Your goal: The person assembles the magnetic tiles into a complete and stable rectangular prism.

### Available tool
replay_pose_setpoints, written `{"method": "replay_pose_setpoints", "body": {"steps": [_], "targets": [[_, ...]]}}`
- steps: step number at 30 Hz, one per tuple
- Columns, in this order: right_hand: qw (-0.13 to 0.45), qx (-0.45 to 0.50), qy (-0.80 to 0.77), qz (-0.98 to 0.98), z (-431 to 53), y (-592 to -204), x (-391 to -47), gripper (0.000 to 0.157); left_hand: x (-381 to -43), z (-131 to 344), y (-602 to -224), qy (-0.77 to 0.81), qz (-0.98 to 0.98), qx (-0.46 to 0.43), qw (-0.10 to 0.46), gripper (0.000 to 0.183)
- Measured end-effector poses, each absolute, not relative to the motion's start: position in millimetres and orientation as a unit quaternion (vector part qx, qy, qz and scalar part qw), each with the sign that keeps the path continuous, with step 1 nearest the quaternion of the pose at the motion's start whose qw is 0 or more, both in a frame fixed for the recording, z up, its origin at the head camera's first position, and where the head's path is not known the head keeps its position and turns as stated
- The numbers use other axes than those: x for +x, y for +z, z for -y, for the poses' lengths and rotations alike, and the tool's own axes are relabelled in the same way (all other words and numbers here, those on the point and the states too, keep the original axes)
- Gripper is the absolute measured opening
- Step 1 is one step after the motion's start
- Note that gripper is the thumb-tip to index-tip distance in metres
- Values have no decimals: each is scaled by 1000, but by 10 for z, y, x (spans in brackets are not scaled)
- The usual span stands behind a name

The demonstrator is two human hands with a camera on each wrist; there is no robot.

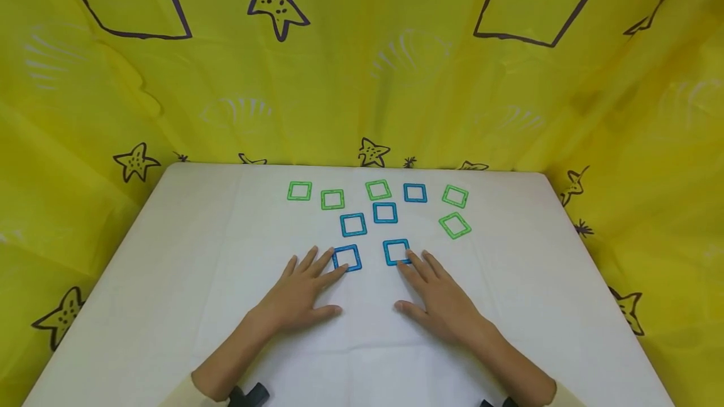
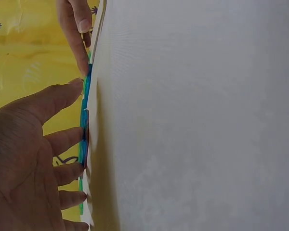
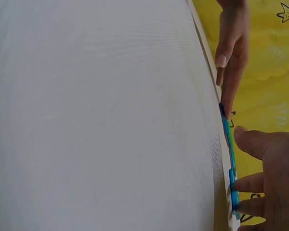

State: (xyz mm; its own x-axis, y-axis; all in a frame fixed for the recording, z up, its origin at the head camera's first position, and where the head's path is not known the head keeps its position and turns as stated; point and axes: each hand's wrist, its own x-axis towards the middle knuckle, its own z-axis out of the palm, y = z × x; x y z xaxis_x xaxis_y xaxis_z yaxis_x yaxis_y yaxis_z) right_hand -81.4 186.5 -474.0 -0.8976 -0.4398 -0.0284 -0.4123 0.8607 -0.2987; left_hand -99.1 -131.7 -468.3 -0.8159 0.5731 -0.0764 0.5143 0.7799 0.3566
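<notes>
My left hand lies on the white table with its fingers spread and fairly straight. Its index fingertip and middle finger reach the left edge and lower corner of a blue square frame. Opposite it, my right hand is also spread flat, two fingertips over the lower right corner of another blue square frame. Both frames are hollow and lie flat. Seen edge-on in the left wrist view, the frames form a thin blue and green strip at the left hand's fingertips.
Farther back lie more blue square frames, one nearer the left and one at the middle. Several green square frames, such as the far left one, lie among and beside them. A yellow patterned cloth hangs behind the table.
</notes>
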Motion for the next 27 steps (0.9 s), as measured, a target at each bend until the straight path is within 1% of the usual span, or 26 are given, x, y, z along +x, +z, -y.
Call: {"method": "replay_pose_setpoints", "body": {"steps": [9,16,27], "targets": [[44,-229,-144,-962,-1806,-4725,-796,75,-1025,1237,-4669,171,-931,308,97,71],[48,-245,-146,-957,-1741,-4734,-806,76,-1055,1198,-4690,178,-926,317,103,72],[48,-249,-147,-956,-1690,-4693,-840,73,-1089,1170,-4728,180,-927,317,90,66]]}}
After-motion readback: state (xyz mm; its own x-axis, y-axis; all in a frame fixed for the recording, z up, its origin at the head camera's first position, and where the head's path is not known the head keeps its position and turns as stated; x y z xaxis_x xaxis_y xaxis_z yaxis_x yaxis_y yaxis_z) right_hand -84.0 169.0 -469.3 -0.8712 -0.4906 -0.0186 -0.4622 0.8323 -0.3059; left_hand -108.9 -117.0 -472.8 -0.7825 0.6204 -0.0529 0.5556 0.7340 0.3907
